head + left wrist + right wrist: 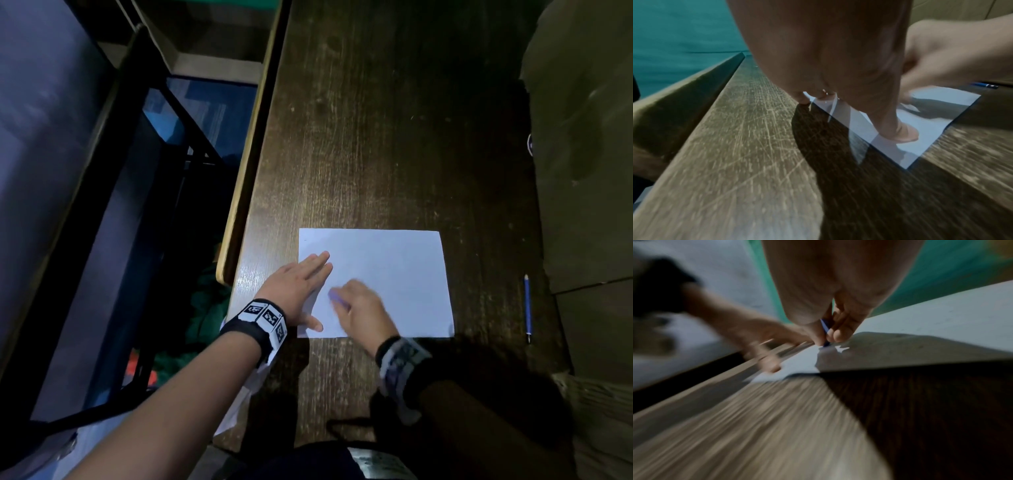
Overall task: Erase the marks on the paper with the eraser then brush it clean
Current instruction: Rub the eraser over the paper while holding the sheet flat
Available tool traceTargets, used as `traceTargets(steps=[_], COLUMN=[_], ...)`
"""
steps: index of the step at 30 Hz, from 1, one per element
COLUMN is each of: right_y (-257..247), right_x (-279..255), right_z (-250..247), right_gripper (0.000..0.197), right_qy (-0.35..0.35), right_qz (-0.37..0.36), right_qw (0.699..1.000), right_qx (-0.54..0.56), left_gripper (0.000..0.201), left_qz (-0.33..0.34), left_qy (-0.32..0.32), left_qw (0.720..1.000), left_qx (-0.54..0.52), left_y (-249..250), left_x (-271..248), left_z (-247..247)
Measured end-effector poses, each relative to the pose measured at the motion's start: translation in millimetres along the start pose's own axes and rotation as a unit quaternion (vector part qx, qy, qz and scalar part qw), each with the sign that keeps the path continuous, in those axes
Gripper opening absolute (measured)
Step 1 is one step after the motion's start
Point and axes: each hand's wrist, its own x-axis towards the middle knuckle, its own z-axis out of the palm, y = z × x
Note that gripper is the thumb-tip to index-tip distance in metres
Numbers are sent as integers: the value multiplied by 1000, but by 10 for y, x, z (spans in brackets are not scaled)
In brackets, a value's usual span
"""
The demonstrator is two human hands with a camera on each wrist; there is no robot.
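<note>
A white sheet of paper [394,274] lies flat on the dark wooden table [376,137]. My left hand [301,284] lies flat on the sheet's left edge, fingers straight, thumb [900,131] pressing the paper [931,123]. My right hand [359,305] is blurred over the lower left part of the sheet and pinches a small purple-blue eraser [337,297] against it. In the right wrist view the eraser [825,331] sits between thumb and fingertips, its tip on the paper [941,318]. No marks show on the sheet.
A blue pencil [528,308] lies on the table to the right of the paper, seen also as the pencil [982,84] beyond the sheet. The table's left edge [253,154] drops off to dark furniture. A cardboard surface [589,171] borders the right.
</note>
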Motion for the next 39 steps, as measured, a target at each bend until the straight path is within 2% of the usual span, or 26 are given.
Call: traceTargets(steps=[2, 3, 4, 7, 8, 9, 11, 13, 14, 15, 17, 18, 19, 21, 23, 24, 25, 28, 29, 30, 31, 34, 35, 36, 39], right_y=[-95, -66, -18, 158, 146, 80, -112, -136, -65, 22, 190, 229, 202, -2, -137, -108, -34, 265, 291, 237, 134, -95, -44, 48, 353], right_x=[-135, -63, 63, 353, 319, 227, -56, -133, -34, 96, 304, 330, 281, 77, -106, -65, 47, 366, 366, 316, 217, -55, 13, 130, 394], right_z=[-32, -88, -138, -190, -130, -50, 79, 4, -62, -122, -198, -177, -98, 62, 84, 15, -66, -206, -163, -75, 26, 136, 71, -6, -173], right_gripper=[19, 19, 21, 19, 18, 19, 23, 24, 23, 21, 17, 17, 19, 19, 16, 18, 20, 18, 20, 25, 29, 33, 33, 32, 18], right_qy=[-111, -124, -103, 57, 85, 85, 0, -96, -92, -57, 58, 96, 107, 61, -53, -78, -65, 89, 123, 129, 100, -72, -83, -55, 110], right_qz=[-74, -82, -68, 59, 75, 64, -19, -83, -81, -49, 43, 81, 95, 44, -48, -72, -66, 92, 122, 112, 75, -58, -67, -51, 96], right_qw=[991, 989, 992, 996, 993, 994, 1000, 992, 992, 996, 996, 991, 989, 997, 997, 994, 996, 992, 985, 985, 992, 996, 994, 997, 989], right_qx=[-12, -25, -40, -45, -38, -29, -3, -20, -37, -48, -55, -48, -35, 10, 25, 13, -5, -12, -6, -5, -3, 18, 14, 5, 17], left_gripper=[126, 127, 128, 134, 136, 138, 140, 141, 142, 142, 143, 143, 143, 142, 140, 140, 141, 142, 142, 142, 143, 143, 144, 146, 147], left_qz=[-1, -2, -5, -22, -30, -38, -46, -48, -49, -51, -53, -54, -55, -57, -58, -58, -59, -63, -63, -63, -65, -69, -69, -69, -67], left_qy=[5, 4, 1, -5, -5, -6, -9, -13, -15, -17, -17, -17, -17, -13, -11, -11, -10, -10, -11, -8, -4, 0, -4, -8, -15], left_qw=[1000, 1000, 1000, 1000, 1000, 999, 999, 999, 999, 999, 998, 998, 998, 998, 998, 998, 998, 998, 998, 998, 998, 998, 998, 997, 998], left_qx=[1, -1, 0, 6, 3, 1, 4, 6, 3, -1, -4, -5, -6, -5, -1, -2, -7, -23, -25, -24, -21, -10, -13, -16, -15], left_y=[-3, -5, -6, 0, 1, 0, -1, 6, 10, 16, 25, 30, 36, 38, 34, 30, 33, 49, 55, 56, 54, 45, 44, 45, 56], left_x=[8, 11, 13, 14, 19, 20, 28, 27, 24, 21, 20, 20, 17, 13, 13, 17, 17, 17, 12, 15, 17, 28, 25, 20, 13], left_z=[-3, -11, -19, -59, -65, -70, -80, -85, -86, -86, -87, -86, -89, -85, -86, -87, -87, -86, -88, -85, -73, -41, -38, -37, -55])
